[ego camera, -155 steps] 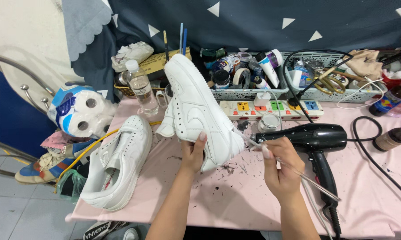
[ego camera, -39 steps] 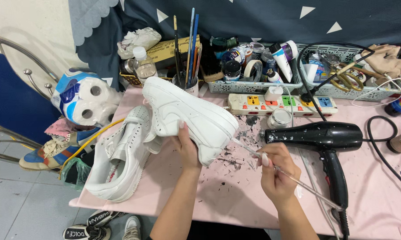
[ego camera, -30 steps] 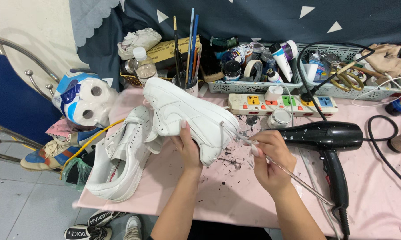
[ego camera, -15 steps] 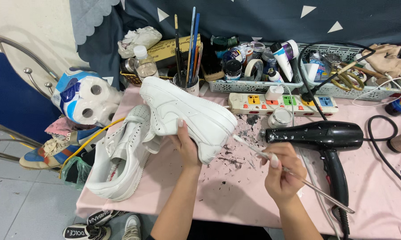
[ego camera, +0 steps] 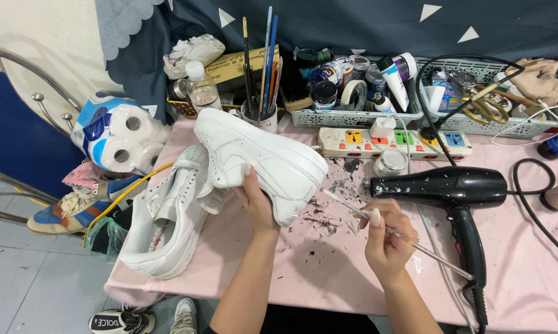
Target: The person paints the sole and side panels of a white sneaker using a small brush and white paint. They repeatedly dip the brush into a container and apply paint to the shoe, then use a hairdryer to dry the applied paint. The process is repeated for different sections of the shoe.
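Left hand (ego camera: 257, 201) clamps white sneaker (ego camera: 260, 158), right hand (ego camera: 384, 238) pinches thin brush (ego camera: 415, 244), over paint-flecked pink table (ego camera: 328, 266), hair dryer (ego camera: 452, 188) at 3 o'clock.

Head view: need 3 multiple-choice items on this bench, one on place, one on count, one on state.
1. Where does the black hair dryer lie?
A. On the pink table, on the right hand's side
B. Inside the grey basket
C. On the floor

2. How many white sneakers show on or above the table?
A. One
B. Two
C. Four

3. What is the state of the white sneaker at the left hand?
A. Flat on the table, untouched
B. Held up off the table, sole edge toward the brush
C. Resting on the toilet rolls

Answers:
1 A: the dryer rests on the pink cover, beside the right hand.
2 B: one is held, a second sneaker lies at the table's left edge.
3 B: the left hand grips it in the air, and the thin paintbrush in the right hand points at it.
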